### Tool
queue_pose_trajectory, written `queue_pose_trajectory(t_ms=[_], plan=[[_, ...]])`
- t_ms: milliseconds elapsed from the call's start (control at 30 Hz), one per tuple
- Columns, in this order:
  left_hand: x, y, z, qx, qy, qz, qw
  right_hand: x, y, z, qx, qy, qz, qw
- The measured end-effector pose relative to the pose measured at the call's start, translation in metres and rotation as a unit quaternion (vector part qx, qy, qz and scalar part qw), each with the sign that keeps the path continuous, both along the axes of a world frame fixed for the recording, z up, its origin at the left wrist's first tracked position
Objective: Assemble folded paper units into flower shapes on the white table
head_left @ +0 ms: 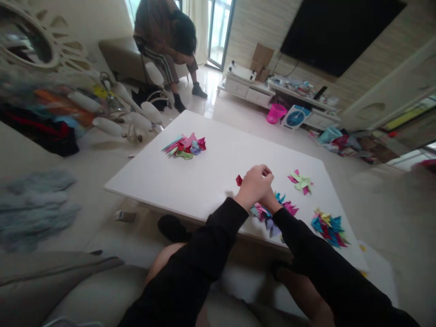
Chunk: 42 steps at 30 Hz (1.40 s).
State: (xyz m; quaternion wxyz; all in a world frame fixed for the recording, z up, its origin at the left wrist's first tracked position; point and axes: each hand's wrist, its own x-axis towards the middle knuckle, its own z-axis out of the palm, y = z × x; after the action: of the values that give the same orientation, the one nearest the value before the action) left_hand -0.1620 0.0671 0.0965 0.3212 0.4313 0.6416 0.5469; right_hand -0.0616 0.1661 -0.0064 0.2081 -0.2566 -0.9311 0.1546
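Observation:
My left hand (254,182) and my right hand (269,200) are together above the near part of the white table (218,177). Both have curled fingers, and what lies between them is hidden. A red piece of folded paper (239,180) shows at the left edge of my left hand; whether it is held or lies on the table I cannot tell. Below my hands a pile of folded paper pieces (270,226) in blue, pink and lilac is partly covered by my right forearm. A green and pink paper pinwheel shape (301,182) lies to the right.
Another folded paper pile (185,146) lies at the table's far left, and one more (329,228) near the right edge. A person (163,41) sits bent over beyond the table. A white lamp with several shades (136,120) stands left. A pink bin (276,113) is by the cabinet.

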Motion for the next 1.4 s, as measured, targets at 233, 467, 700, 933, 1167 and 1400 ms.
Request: queue_pose_trajectory(t_ms=[233,467,700,933,1167,1400], plan=[[0.007,0.000,-0.005,0.007,0.003,-0.043,0.999,0.220,0.051,0.056,-0.003,0.018,-0.244,0.970],[0.021,0.006,-0.011,-0.025,0.057,-0.073,0.995,0.371,0.075,0.037,-0.043,-0.122,-0.443,0.887],[0.024,0.005,-0.019,-0.026,0.137,-0.099,0.985,0.384,0.073,0.011,-0.058,-0.167,-0.470,0.865],[0.014,0.001,-0.023,-0.032,0.184,-0.104,0.977,0.365,0.058,0.025,-0.037,-0.181,-0.475,0.860],[0.015,-0.003,-0.025,-0.025,0.204,-0.114,0.972,0.347,0.006,0.073,0.009,-0.214,-0.414,0.884],[0.016,-0.005,-0.036,-0.032,0.251,-0.141,0.957,0.355,-0.021,0.053,-0.088,-0.152,-0.384,0.906]])
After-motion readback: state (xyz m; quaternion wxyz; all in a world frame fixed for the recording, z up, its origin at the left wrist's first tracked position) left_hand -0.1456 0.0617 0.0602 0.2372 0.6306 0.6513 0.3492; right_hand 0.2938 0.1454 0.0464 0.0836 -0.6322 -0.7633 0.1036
